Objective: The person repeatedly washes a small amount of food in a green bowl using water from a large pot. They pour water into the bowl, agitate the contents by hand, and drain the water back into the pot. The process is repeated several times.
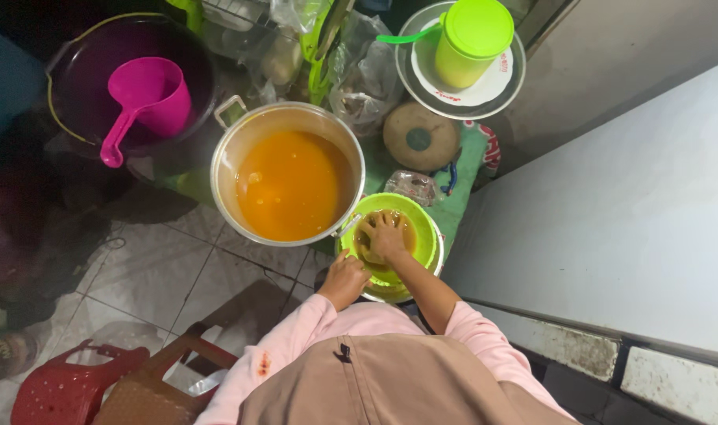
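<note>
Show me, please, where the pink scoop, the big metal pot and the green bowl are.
pink scoop (156, 93): head view, on the cup's outer wall.
big metal pot (231, 149): head view, on the left rim.
green bowl (427, 236): head view, on the right inner wall.

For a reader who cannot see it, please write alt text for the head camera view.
Seen from above, a person's right hand presses into brownish liquid inside a green strainer bowl, while the left hand holds its near rim. Beside it stands a large metal pot of orange liquid; a dark bucket holding a pink scoop is further left.
</note>
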